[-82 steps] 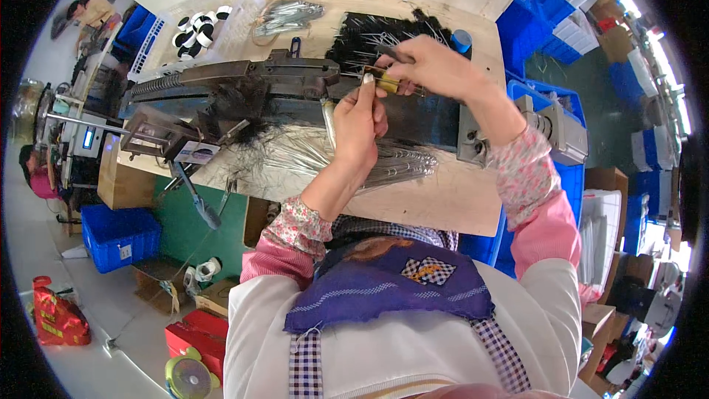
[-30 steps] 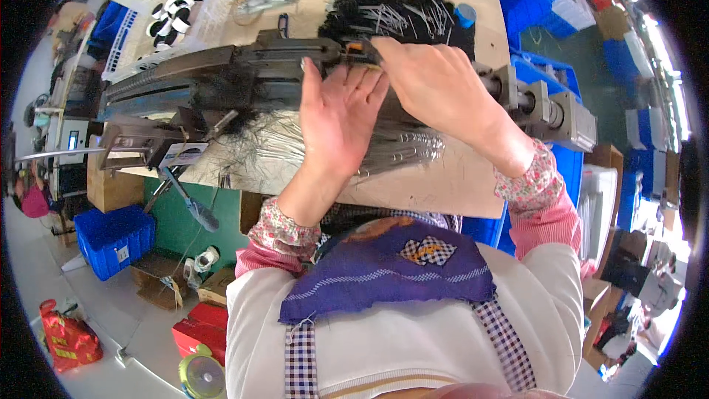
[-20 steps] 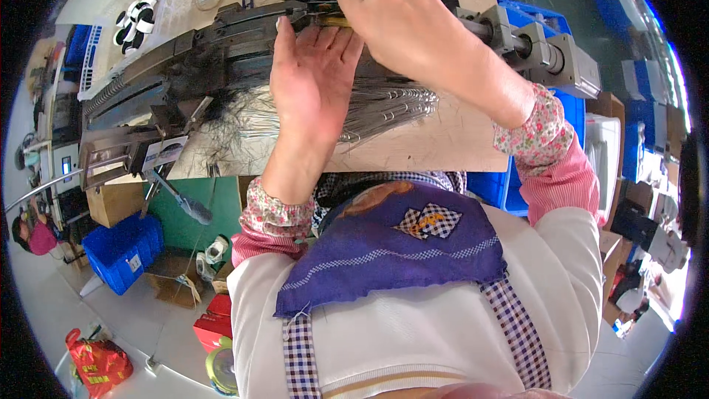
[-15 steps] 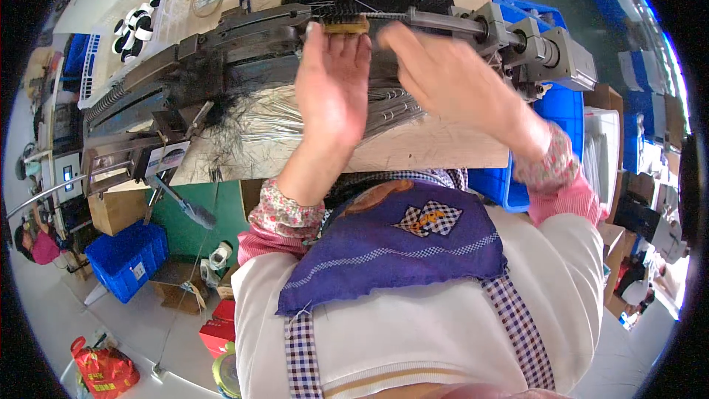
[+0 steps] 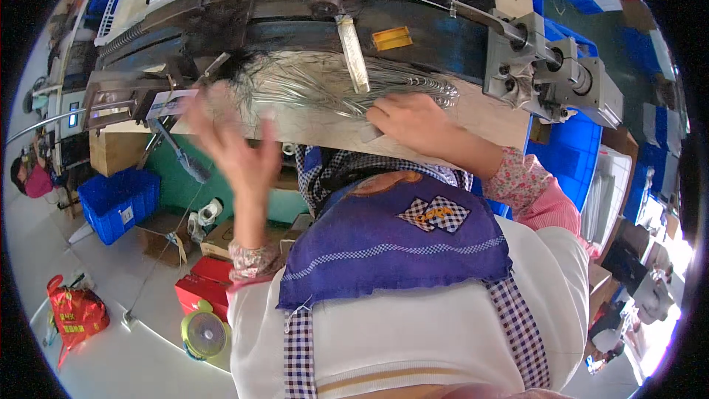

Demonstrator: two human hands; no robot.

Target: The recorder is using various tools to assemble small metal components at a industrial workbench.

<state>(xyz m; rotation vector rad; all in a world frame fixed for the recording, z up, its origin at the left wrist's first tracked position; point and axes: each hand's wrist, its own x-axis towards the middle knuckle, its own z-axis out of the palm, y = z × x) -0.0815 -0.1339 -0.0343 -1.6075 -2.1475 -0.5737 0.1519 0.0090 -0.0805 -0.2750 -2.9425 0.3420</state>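
**Free room and obstacles at the tabletop edge**

The far side of the tabletop [image 5: 487, 114] is blocked along its whole width by a long dark machine [image 5: 281, 7]. The middle is covered by a heap of silvery wires [image 5: 325, 89], over which a pale flat bar [image 5: 353, 52] is laid. The right end is closed off by a grey metal block [image 5: 546, 77]. Bare wood is left only as a narrow strip along the near edge, partly taken up by the right hand [image 5: 410, 122]. The left hand [image 5: 233, 144] is held in open air off that edge.
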